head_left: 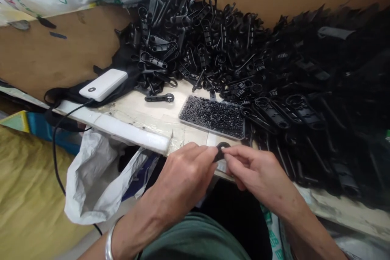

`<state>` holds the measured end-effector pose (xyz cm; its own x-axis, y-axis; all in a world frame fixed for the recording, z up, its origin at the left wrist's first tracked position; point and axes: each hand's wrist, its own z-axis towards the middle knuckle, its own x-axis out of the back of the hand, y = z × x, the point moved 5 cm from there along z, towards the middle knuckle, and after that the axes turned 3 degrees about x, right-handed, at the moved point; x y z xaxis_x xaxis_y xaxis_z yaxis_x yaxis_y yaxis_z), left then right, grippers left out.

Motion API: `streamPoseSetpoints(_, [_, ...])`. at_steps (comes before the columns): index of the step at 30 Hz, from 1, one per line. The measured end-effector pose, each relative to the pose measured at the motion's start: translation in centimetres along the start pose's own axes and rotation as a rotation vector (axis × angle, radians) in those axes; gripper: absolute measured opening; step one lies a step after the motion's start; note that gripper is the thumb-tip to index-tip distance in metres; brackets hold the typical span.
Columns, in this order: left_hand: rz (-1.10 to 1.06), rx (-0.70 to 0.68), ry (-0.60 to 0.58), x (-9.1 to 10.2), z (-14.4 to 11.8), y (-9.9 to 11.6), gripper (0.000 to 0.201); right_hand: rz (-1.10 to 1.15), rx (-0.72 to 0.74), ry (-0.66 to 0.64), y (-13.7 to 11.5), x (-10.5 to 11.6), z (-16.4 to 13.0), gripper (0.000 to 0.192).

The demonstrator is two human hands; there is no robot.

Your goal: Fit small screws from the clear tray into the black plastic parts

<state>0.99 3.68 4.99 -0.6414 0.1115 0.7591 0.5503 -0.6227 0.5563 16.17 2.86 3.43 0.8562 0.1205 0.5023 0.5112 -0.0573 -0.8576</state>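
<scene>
Both hands meet just in front of the tray of small black bits (212,116): left hand (183,176) and right hand (256,170) each pinch the black plastic piece (220,150) in a fingertip grip, holding it steady over the worktop (143,111) edge.

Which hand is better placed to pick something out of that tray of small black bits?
Probably the right hand. It sits just below the clear tray, while the left hand lies further to the left. Both hands pinch a small black part, so one would have to let go first.
</scene>
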Motion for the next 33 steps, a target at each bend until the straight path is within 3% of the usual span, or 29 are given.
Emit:
streamPoseSetpoints(9, [-0.014,-0.07,0.01,0.3,0.5,-0.2,0.007,-0.2,0.049,-0.083,0.4,0.9,0.5,0.021])
streamPoseSetpoints(33, [-0.17,0.036,-0.138,-0.8,1.2,-1.9,0.009,-0.393,0.226,-0.268,0.5,1.3,0.8,0.022])
